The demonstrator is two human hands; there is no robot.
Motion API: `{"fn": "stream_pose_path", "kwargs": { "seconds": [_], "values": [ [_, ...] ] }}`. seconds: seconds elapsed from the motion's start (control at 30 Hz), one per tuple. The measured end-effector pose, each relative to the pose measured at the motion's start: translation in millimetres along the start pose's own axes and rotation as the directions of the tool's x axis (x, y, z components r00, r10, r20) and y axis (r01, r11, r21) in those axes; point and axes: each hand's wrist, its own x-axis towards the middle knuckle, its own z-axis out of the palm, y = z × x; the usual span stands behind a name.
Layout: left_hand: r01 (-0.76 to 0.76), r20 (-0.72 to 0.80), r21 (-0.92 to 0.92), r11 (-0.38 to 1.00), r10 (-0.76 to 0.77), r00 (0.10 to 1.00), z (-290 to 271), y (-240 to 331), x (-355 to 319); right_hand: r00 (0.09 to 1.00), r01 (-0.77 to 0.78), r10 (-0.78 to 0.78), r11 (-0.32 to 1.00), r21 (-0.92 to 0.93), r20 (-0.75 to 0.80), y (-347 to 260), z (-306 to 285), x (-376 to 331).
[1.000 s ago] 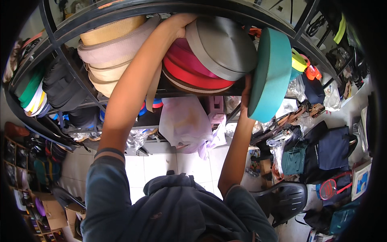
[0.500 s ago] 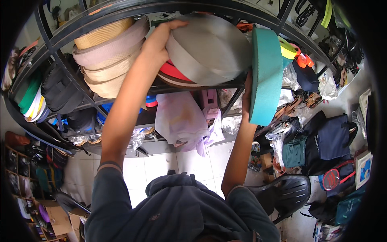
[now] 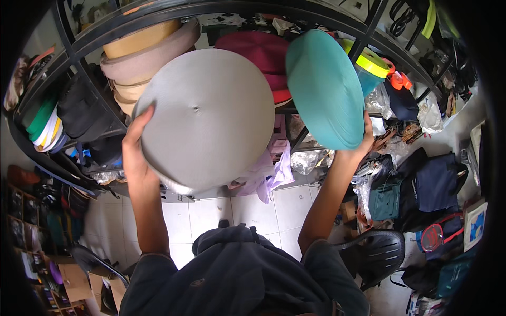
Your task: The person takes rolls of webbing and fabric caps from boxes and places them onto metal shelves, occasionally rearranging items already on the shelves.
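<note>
My left hand (image 3: 135,150) grips the left edge of a large grey roll of webbing (image 3: 205,117), held flat-face toward me in front of the black metal shelf rack (image 3: 79,48). A big teal roll (image 3: 324,88) is held up at its lower right edge by my right hand (image 3: 361,143). Behind both, a dark red roll (image 3: 263,53) lies on the shelf. Beige and tan rolls (image 3: 142,55) are stacked on the shelf to the left.
Green, white and black rolls (image 3: 45,118) fill the rack's left bay. A yellow-rimmed teal roll (image 3: 369,66) sits at the right. Pink plastic bags (image 3: 274,174) hang below the shelf. A black plastic chair (image 3: 377,253) and piles of bags stand on the tiled floor at the right.
The grey roll has come off the shelf stack and down toward me in my left hand. The teal roll has tilted from edge-on to face-on and moved closer.
</note>
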Motion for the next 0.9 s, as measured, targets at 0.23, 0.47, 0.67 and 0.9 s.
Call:
{"fn": "stream_pose_path", "kwargs": {
  "seconds": [0.23,0.47,0.67,0.9],
  "values": [
    [-0.316,-0.066,0.462,0.829,0.387,0.92,-50,-5,-51,0.999,-0.014,0.022,0.987,-0.158,0.05,23,74,28],
    [-0.126,-0.307,0.217,0.968,0.19,0.932,-53,-5,-48,0.981,-0.057,0.083,0.987,-0.15,0.174,56,102,112],
    [-0.097,-0.26,0.189,0.977,0.145,0.955,-57,-4,-45,0.995,-0.092,0.096,0.94,-0.328,-0.003,89,134,119],
    [-0.073,-0.166,0.165,0.984,0.101,0.981,-63,-10,-35,0.976,-0.004,0.127,0.826,-0.563,0.18,88,124,143]
  ]
}}
